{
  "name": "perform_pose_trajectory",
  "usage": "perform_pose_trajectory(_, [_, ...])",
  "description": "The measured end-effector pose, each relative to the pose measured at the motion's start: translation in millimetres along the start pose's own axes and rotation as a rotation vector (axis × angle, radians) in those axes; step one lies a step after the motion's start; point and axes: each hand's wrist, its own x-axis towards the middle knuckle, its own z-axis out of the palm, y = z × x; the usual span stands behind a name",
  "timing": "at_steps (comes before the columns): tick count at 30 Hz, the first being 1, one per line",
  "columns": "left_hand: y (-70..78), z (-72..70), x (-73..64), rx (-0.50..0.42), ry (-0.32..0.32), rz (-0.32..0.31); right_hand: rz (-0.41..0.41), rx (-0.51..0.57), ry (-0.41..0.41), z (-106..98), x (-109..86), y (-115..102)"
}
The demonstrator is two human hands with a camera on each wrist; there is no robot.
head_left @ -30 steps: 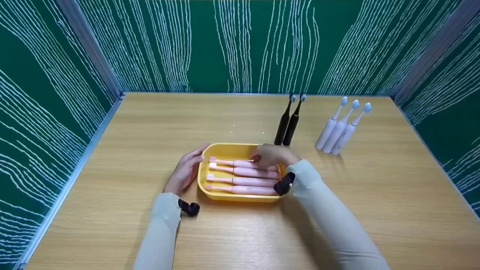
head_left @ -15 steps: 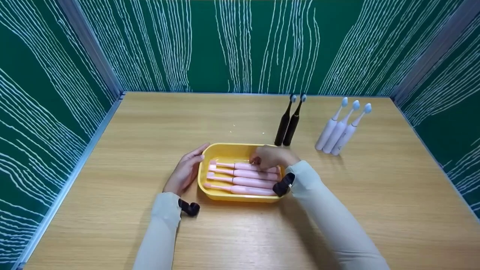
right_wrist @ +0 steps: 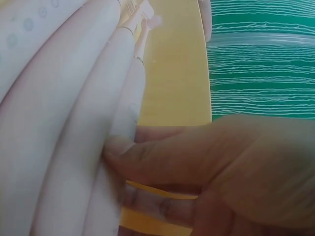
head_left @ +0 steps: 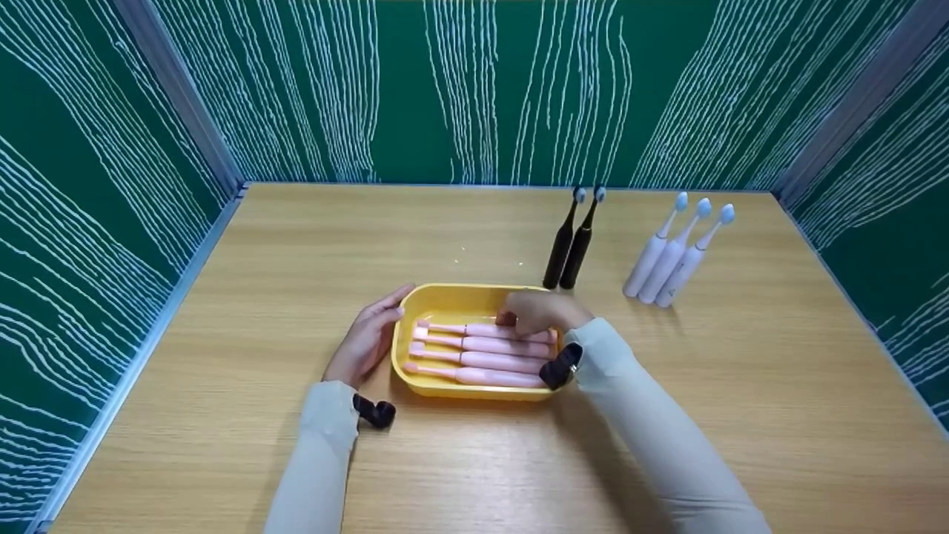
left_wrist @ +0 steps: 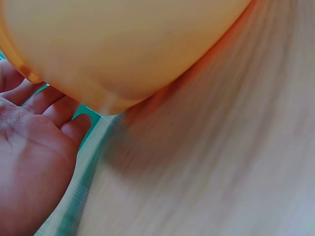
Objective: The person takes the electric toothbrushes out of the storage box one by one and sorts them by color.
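Observation:
Several pink electric toothbrushes point(head_left: 504, 361) lie side by side in a yellow plastic tray point(head_left: 445, 297), their heads to the left. My right hand point(head_left: 545, 310) reaches in over the far right rim and pinches the handle of the farthest pink toothbrush point(head_left: 478, 328). In the right wrist view the thumb presses on this handle, with fingers behind it. At the tray's left end, my left hand point(head_left: 365, 337) holds the wall, its thumb at the rim. The left wrist view has the left fingers point(left_wrist: 61, 109) against the tray's outer wall.
Two black electric toothbrushes point(head_left: 569, 248) stand upright just behind the tray's right corner. Three white ones point(head_left: 665, 268) with pale blue heads stand farther right. Tiny white specks dot the wooden table point(head_left: 334, 245) behind the tray. Green panels point(head_left: 400, 89) with white lines enclose it.
The farthest pink toothbrush has shifted toward the others and now lies close against its neighbour, the right hand still holding it. My left hand and the tray stay put.

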Motion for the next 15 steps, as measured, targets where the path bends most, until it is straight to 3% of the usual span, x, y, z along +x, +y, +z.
perform_pose_trajectory(4, [0.2,-0.4,-0.4,0.011,-0.012,-0.001,0.044,0.022,-0.001,-0.1,-2.0,-1.4])
perform_pose_trajectory(9, [0.0,-0.8,-1.5,0.026,-0.031,0.002,0.041,-0.002,0.013,0.5,-3.1,-0.6])
perform_pose_trajectory(15, [0.2,-1.0,-0.5,0.017,-0.017,0.0,0.06,0.064,0.008,0.0,-3.9,1.3])
